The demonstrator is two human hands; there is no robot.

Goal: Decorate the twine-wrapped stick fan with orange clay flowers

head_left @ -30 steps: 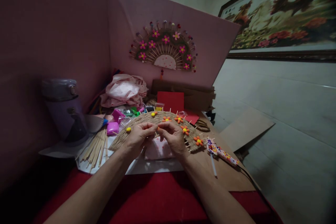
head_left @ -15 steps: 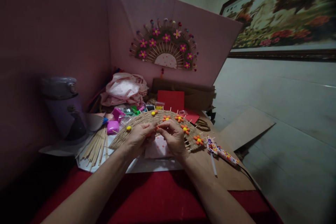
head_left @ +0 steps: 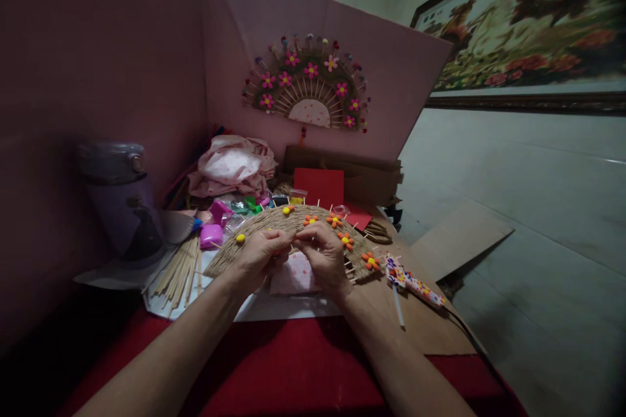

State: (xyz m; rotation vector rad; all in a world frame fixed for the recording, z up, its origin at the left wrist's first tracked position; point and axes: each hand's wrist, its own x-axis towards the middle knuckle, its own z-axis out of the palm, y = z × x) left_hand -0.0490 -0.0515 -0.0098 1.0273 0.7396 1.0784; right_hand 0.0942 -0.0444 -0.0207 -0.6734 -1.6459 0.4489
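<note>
My left hand (head_left: 264, 253) and my right hand (head_left: 321, 255) meet fingertip to fingertip above a twine-covered fan (head_left: 254, 225). Both are closed in a pinch on a small piece of orange clay, mostly hidden by the fingers; a trace of orange shows by the left fingers. Orange flowers with yellow centres, such as this clay flower (head_left: 370, 261), sit along the fan's right side. Toward its left lies a bare yellow clay dot (head_left: 240, 238). Below the hands shows the fan's pink dotted fabric centre (head_left: 296, 273). Thin sticks poke out along the rim.
Wooden sticks (head_left: 178, 280) lie at left near a purple bottle (head_left: 122, 208). A flower-patterned glue gun (head_left: 413, 283) with a cord rests on cardboard (head_left: 420, 332) at right. Behind are crumpled pink fabric (head_left: 235, 163), red paper (head_left: 317, 186) and a finished fan (head_left: 309, 88) on the panel.
The hands stay in nearly the same place. The fingertips have shifted slightly, and the orange piece seen between them before is now mostly covered.
</note>
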